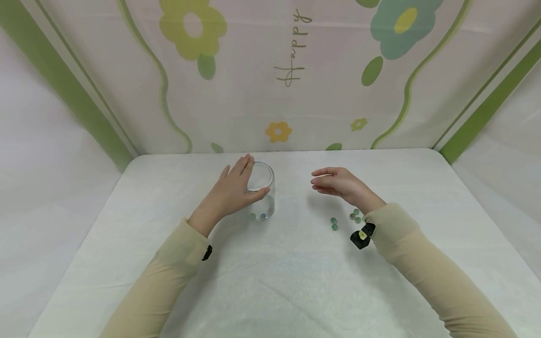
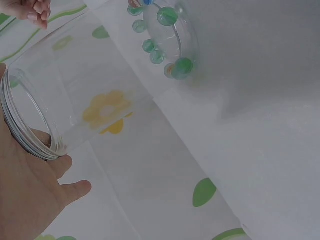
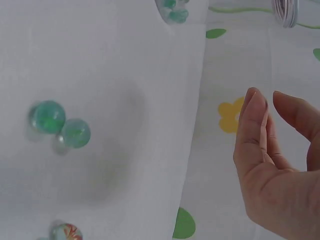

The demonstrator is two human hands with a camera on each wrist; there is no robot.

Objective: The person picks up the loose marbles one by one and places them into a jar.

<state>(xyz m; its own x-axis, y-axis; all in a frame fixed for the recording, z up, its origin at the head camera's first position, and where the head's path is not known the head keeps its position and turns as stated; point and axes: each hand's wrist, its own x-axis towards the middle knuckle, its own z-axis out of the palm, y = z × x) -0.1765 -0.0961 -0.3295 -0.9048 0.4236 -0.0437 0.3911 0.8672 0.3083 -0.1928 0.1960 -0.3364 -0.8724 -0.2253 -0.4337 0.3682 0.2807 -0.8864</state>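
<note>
A clear glass jar stands upright on the white table, with several green glass marbles at its bottom. My left hand holds the jar at its rim, thumb along the near side and fingers on the left and far side. To the right of the jar, my right hand hovers above the table with loosely bent fingers. A gap shows between thumb and fingers in the right wrist view, and no thing is seen there. Two green marbles lie together on the table below this hand.
More marbles form a small cluster near the right wrist, one of them patterned in red and white. Behind the table hangs a curtain with printed flowers, and white side walls stand left and right.
</note>
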